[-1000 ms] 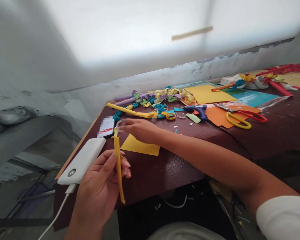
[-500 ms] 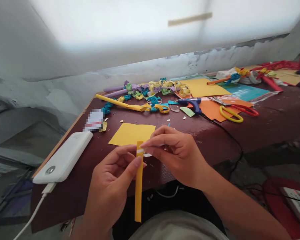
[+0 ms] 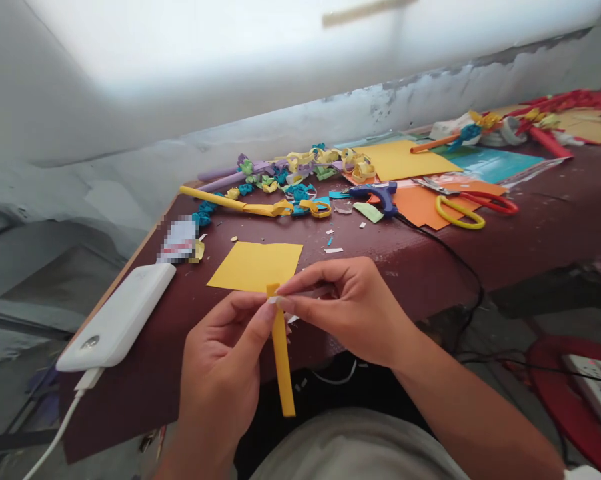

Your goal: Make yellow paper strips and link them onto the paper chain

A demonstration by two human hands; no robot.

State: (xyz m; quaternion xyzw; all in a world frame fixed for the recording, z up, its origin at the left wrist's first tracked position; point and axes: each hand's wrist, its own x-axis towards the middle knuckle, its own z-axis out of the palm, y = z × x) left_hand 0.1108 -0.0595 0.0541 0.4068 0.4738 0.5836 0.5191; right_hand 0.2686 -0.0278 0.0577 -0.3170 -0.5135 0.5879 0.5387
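Note:
A narrow yellow paper strip (image 3: pixel 284 373) hangs down in front of me, its top end between both hands. My left hand (image 3: pixel 225 363) pinches it near the top with thumb and fingers. My right hand (image 3: pixel 353 310) is closed at the same spot, thumb and forefinger pressed on the strip's upper end. A small white patch (image 3: pixel 274 300) shows on the strip between the two thumbs; whether it is tape or bare paper I cannot tell. Just behind my hands a yellow paper sheet (image 3: pixel 255 263) lies flat on the dark red table (image 3: pixel 375 263).
At the left edge lies a white power bank (image 3: pixel 117 317) with a cable. Farther back are curled paper pieces (image 3: pixel 300 173), a yellow paper stick (image 3: pixel 220 200), a blue glue gun (image 3: pixel 383 193) and scissors (image 3: pixel 460 210). A power strip (image 3: pixel 597 380) sits low at right.
The thumbs have closed together over the white patch, covering more of it. The strip's lower end has swung to the right, and the view has shifted slightly.

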